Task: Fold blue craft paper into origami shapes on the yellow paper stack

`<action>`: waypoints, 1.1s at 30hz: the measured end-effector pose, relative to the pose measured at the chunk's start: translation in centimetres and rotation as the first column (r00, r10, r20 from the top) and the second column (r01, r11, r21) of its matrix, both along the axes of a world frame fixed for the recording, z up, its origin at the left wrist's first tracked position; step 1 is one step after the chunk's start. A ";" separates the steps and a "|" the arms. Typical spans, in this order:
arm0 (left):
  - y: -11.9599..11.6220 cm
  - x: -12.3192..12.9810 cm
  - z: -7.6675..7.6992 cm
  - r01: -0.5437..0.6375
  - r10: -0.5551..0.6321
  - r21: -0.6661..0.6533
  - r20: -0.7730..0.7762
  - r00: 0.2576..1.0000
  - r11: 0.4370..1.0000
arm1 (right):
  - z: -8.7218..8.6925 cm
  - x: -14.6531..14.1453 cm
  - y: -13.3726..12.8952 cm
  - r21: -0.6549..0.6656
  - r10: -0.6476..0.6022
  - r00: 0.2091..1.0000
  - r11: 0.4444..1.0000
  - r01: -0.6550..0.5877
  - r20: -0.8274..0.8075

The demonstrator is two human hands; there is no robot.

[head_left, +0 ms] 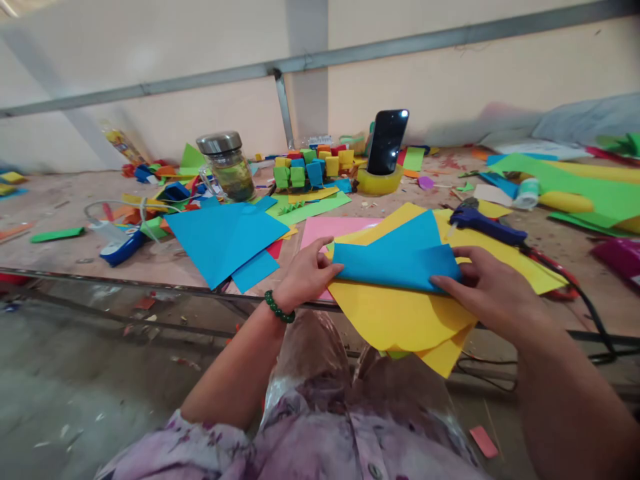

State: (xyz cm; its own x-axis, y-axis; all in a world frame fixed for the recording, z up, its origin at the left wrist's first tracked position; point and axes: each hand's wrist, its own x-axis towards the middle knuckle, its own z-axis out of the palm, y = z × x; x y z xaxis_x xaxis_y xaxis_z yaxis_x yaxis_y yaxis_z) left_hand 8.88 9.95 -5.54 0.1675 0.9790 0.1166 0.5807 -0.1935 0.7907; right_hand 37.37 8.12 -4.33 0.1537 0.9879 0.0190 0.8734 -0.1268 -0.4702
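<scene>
A folded blue paper [395, 263] lies across yellow sheets [400, 317] at the table's front edge. My left hand [313, 270], with a green bead bracelet at the wrist, pinches the blue paper's left end between thumb and fingers. At its right end, my right hand [485, 287] holds the same paper, thumb in front and fingers behind. The paper has a long fold along its near side, and a pointed part sticks up behind. The yellow sheets hang over the edge below it.
Left of my hands lie more blue sheets [225, 237]. Behind stand a glass jar [227, 170], small coloured paper blocks [313, 167] and a phone [389, 142] in a yellow tape roll [380, 181]. A blue glue gun [487, 225] with a cable lies to the right.
</scene>
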 end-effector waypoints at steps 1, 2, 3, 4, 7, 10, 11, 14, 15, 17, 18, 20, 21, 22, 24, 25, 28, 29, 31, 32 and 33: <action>0.0 0.0 0.0 0.005 -0.005 -0.010 -0.013 1.000 1.000 | -0.1 -0.1 -0.1 0.008 0.004 1.000 1.000 -0.004 0.006; 0.1 0.0 0.0 0.004 -0.005 -0.017 -0.036 0.999 1.000 | -0.1 -0.3 -0.2 0.019 0.003 1.000 1.000 -0.003 0.012; 0.1 0.0 0.0 -0.001 0.000 -0.015 -0.065 0.998 1.000 | -0.2 -0.4 -0.3 0.031 0.000 1.000 1.000 0.000 0.015; 0.3 0.0 -0.1 -0.006 0.005 -0.007 -0.097 0.995 1.000 | -0.3 -0.4 -0.3 0.041 -0.004 1.000 0.999 0.004 0.013; 0.7 0.0 -0.2 -0.007 0.010 0.017 -0.162 0.987 1.000 | -0.9 -0.2 0.0 0.071 -0.027 1.000 0.997 0.027 -0.005; 1.1 0.0 -0.3 0.021 -0.022 -0.016 -0.125 0.992 1.000 | -1.6 0.2 0.4 0.096 -0.054 0.998 0.994 0.055 -0.011; 1.2 0.0 -0.2 0.026 -0.029 -0.025 -0.111 0.993 0.999 | -1.7 0.3 0.4 0.101 -0.057 0.998 0.993 0.058 -0.009; 1.1 0.0 0.2 0.038 -0.041 -0.027 -0.106 0.994 0.999 | -2.1 0.3 0.5 0.096 -0.040 0.999 0.995 0.038 0.014; 1.1 0.0 0.2 0.044 -0.047 -0.031 -0.105 0.993 0.999 | -2.1 0.3 0.5 0.093 -0.025 0.999 0.995 0.023 0.022; 1.1 0.1 0.2 0.060 -0.064 -0.052 -0.084 0.994 0.997 | -2.1 0.2 0.4 0.095 -0.001 1.000 0.995 -0.002 0.029; 1.1 0.1 0.1 0.063 -0.068 -0.063 -0.073 0.995 0.996 | -2.1 0.2 0.4 0.101 0.003 1.000 0.995 -0.005 0.025; 1.1 0.2 -0.2 0.047 -0.051 -0.067 -0.070 0.996 0.997 | -2.0 0.2 0.4 0.116 -0.009 1.000 0.993 0.008 0.005; 1.2 0.2 -0.4 0.034 -0.038 -0.060 -0.076 0.996 0.998 | -2.0 0.2 0.4 0.122 -0.016 1.000 0.992 0.016 -0.003; 1.2 0.3 -0.5 0.022 -0.026 -0.053 -0.080 0.996 0.998 | -1.9 0.2 0.4 0.127 -0.023 1.000 0.992 0.024 -0.008; 1.1 0.3 -0.6 0.009 -0.012 -0.041 -0.070 0.997 0.999 | -1.8 0.1 0.5 0.128 -0.029 1.000 0.991 0.030 -0.009; 1.0 0.3 -0.5 0.012 -0.014 -0.043 -0.050 0.999 0.999 | -1.7 0.1 0.5 0.125 -0.032 0.999 0.992 0.033 -0.006; 0.7 0.2 -0.3 0.046 -0.042 -0.079 0.051 0.998 0.996 | -1.6 -0.1 0.5 0.116 -0.043 0.999 0.992 0.042 0.003; 0.6 0.2 -0.2 0.054 -0.047 -0.088 0.082 0.996 0.995 | -1.6 -0.1 0.5 0.118 -0.047 0.999 0.992 0.047 0.000; 0.6 0.2 -0.4 0.051 -0.042 -0.086 0.107 0.993 0.995 | -1.6 0.0 0.5 0.127 -0.059 0.998 0.990 0.062 -0.028; 0.6 0.2 -0.6 0.040 -0.032 -0.076 0.102 0.994 0.996 | -1.6 0.1 0.5 0.129 -0.070 0.996 0.989 0.076 -0.053; 0.7 0.2 -0.7 0.027 -0.021 -0.065 0.092 0.996 0.998 | -1.7 0.2 0.5 0.129 -0.091 0.992 0.986 0.101 -0.084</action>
